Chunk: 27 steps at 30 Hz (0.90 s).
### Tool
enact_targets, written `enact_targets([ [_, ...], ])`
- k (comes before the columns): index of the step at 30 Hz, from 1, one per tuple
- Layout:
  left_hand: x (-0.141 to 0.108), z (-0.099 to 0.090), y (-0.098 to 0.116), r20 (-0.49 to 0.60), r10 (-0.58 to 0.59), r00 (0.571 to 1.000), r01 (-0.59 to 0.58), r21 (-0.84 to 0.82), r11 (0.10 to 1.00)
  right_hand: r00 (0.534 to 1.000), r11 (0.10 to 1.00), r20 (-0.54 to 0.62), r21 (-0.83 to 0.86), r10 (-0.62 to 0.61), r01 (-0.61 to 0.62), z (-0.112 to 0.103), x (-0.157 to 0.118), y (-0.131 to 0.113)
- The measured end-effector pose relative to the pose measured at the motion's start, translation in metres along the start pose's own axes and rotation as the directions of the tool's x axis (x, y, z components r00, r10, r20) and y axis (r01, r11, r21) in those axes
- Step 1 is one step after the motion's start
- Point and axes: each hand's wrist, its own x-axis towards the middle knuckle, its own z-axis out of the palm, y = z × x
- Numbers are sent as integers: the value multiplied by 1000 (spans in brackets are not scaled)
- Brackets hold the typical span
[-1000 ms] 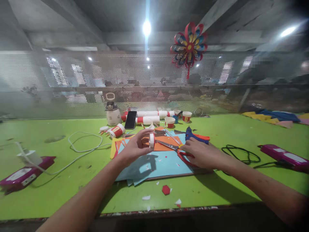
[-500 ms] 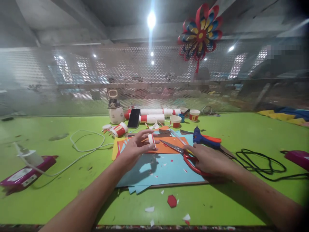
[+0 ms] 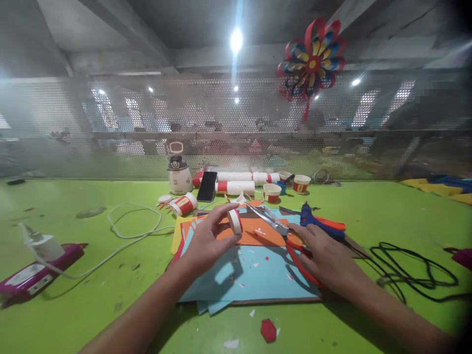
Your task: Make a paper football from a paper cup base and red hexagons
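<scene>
scissors (image 3: pixel 282 229) in the right hand's (image 3: pixel 324 253) grip now angle higher, beside the ring (image 3: pixel 236 221) the left hand (image 3: pixel 206 244) pinches at frame centre, new scraps (image 3: pixel 259 231) below suggesting trimming is underway.

From where I stand, the left hand (image 3: pixel 205 241) hides part of the red-and-white ring (image 3: pixel 235 221), and the right hand (image 3: pixel 324 253) covers some of the scissors (image 3: pixel 275 222). At right, a purple object (image 3: pixel 463 256) is cut off; beyond the far mesh screen (image 3: pixel 206 110), shapes blur past telling.
</scene>
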Motion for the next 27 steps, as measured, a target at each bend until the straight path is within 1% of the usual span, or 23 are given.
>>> enact_targets([
  [2,-1,0,-1,0,-2,1000,2,81,997,1000,999,-21,37,2,-1,2,0,3],
  [5,-2,1,0,-19,-47,999,50,220,974,999,994,-38,113,9,-5,7,1,7],
  [8,-3,4,3,-49,-53,997,64,254,965,1000,978,-26,211,8,-2,11,1,9],
  [10,-4,6,4,-71,-40,997,59,292,955,1000,967,-11,256,-14,16,13,1,9],
  [13,-4,8,6,-94,-16,995,50,381,923,999,960,-3,278,-42,41,14,1,9],
  [15,-4,9,7,-95,-13,995,48,384,922,999,960,-4,276,-46,46,14,1,8],
  [17,-3,10,8,-73,-46,996,66,301,951,999,962,-6,269,-46,46,13,0,6],
  [19,-2,10,8,-30,-94,995,97,144,985,999,964,-11,263,-43,45,12,0,4],
  [21,-2,10,9,5,-153,988,153,-32,988,999,965,-18,259,-39,43,10,-2,1],
  [24,-2,9,10,57,-231,971,237,-279,931,999,966,-25,257,-27,33,10,-3,-2],
  [27,-2,6,10,123,-260,958,287,-443,850,999,966,-26,257,-21,27,10,-3,-3],
])
